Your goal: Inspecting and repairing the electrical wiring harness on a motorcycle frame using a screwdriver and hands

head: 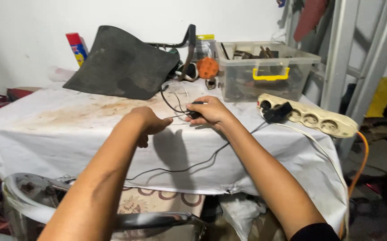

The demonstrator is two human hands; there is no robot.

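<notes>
My right hand (211,111) is closed around a small black device (195,110) with thin black wires (171,103) looping out of it, over a table draped in a stained white cloth (68,129). My left hand (146,122) is just left of it, fingers pinched on a thin wire that runs toward the device. A black cable (189,166) hangs from below my hands down the front of the cloth.
A cream power strip (318,118) with a black plug (277,111) lies at the right. Behind are a clear plastic bin (264,69) of parts, an orange ball (207,68), a black mudguard piece (122,62) and a spray can (76,48). A chrome part (24,196) sits below.
</notes>
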